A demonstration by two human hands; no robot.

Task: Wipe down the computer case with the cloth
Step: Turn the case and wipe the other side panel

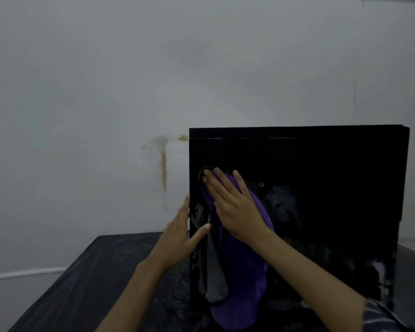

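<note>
No brand or writing legible on the computer case [321, 188]; the panel is too dark for us to read. The case stands upright on a dark table [86, 279], right of centre. Our right hand [233, 207] lies flat, fingers straight, pressing the purple cloth [242, 279] against the glossy side panel; the cloth hangs below the wrist. Our left hand [177, 238], fingers extended, braces the case's left edge. Grey wall [106, 80] behind, carrying a brownish stain [163, 164].

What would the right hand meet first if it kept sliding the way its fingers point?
Probably the computer case's top-left corner: the right hand, flat on the purple cloth, points up-left across the panel. Beyond lies wall.
</note>
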